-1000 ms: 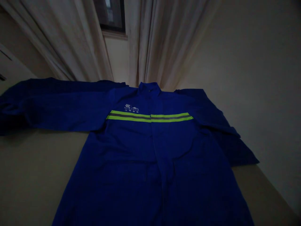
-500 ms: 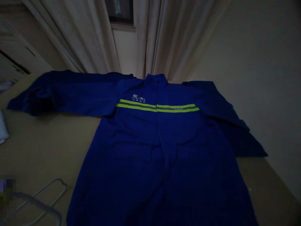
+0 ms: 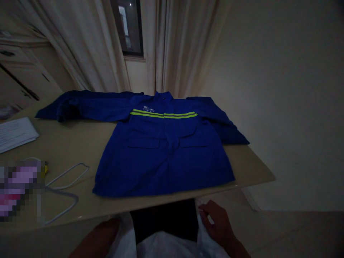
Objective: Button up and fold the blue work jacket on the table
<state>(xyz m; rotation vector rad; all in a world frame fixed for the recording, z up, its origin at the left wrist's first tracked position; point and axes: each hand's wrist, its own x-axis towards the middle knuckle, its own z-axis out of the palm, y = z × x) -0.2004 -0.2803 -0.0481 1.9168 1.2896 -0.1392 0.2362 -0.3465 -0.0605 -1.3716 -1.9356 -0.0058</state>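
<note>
A blue work jacket [image 3: 139, 165] lies front side up on the table, collar at the far side and sleeves out to both sides. A yellow-green reflective band crosses its chest. Below the table edge, my right hand [image 3: 219, 220] is closed, thumb and fingers curled at the edge of the white garment [image 3: 163, 245] on my body. My left hand [image 3: 106, 231] is low at the left, against the garment's other edge, its fingers hidden. Both hands are apart from the jacket.
The tan table [image 3: 80, 139] ends at a front edge just before me. At left are white papers [image 3: 17, 132], a white cable [image 3: 66, 186] and a blurred-out purplish item [image 3: 20, 188]. Curtains [image 3: 99, 46] hang behind; a wall [image 3: 282, 107] stands at right.
My view has drawn back, so the whole jacket and the table's front edge now show. Both hands have come into view at the bottom. The jacket lies as before.
</note>
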